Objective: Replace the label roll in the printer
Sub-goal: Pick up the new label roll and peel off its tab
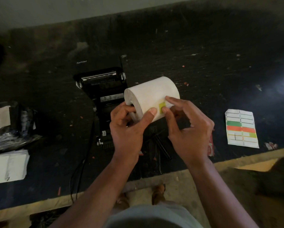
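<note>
Left hand (126,129) grips label roll (152,94); right hand (187,129) pinches its sticker (162,107).

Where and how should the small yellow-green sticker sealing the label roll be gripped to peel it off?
Pinch the yellow-green sticker at its right edge, coming from the right, where the right hand meets it. It lies flat on the curved face of the label roll, so only an edge can lift; the left hand steadies the roll.

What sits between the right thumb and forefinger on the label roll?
In the head view, a small yellow-green sticker on the white label roll lies between them; the right hand picks at it while the left hand grips the roll's end.
</note>
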Demonstrator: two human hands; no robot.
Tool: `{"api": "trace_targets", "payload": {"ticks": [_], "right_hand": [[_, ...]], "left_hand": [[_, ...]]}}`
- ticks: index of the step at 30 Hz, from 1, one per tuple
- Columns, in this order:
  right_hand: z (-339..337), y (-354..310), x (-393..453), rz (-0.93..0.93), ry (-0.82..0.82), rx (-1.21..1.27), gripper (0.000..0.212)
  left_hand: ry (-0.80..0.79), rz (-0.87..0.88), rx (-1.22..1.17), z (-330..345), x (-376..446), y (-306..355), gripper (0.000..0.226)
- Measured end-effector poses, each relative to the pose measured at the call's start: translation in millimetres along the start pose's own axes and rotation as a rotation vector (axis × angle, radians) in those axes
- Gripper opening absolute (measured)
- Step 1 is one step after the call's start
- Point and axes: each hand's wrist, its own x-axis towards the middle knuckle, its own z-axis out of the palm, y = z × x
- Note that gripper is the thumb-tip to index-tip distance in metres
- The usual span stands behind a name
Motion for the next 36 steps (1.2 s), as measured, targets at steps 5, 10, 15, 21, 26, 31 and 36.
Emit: {"api": "trace_targets", "payload": {"ticks": [5,10,15,21,26,31,36], "right_hand": [[0.1,1.5,-2.1,-0.046,0.021,-0.037,0.016],[-2.2,1.6,0.4,0.029,-0.013,0.011,0.013],[-4.6,0.3,7.0,0.124,-0.081,0.075,0.011],[-0.4,-1.9,2.1,0.102,0.0,0.065,0.021],[0.5,-1.5,-1.4,0.061,0.008,0.007,0.015],[-3.5,-0.3,4.8,0.119,-0.057,0.071,0.011],[-5.1,-1.8,7.1,0.132,-0.066,0.126,0.015]], "left_hand": [[0.015,0.005,0.045,1.5,-3.4,3.0,0.041],[0.032,0.073,0.112,0.6,-0.7,-1.0,0.034],[0.022,0.075,0.105,-0.5,-0.6,-0.1,0.032],[0.045,0.018,0.049,3.4,-3.7,2.3,0.033],[0.061,0.068,0.129,3.5,-2.8,-0.3,0.033],[0.049,0.097,0.151,0.8,-1.9,-1.6,0.032],[0.035,0.068,0.105,0.3,-3.0,-0.8,0.028]]}}
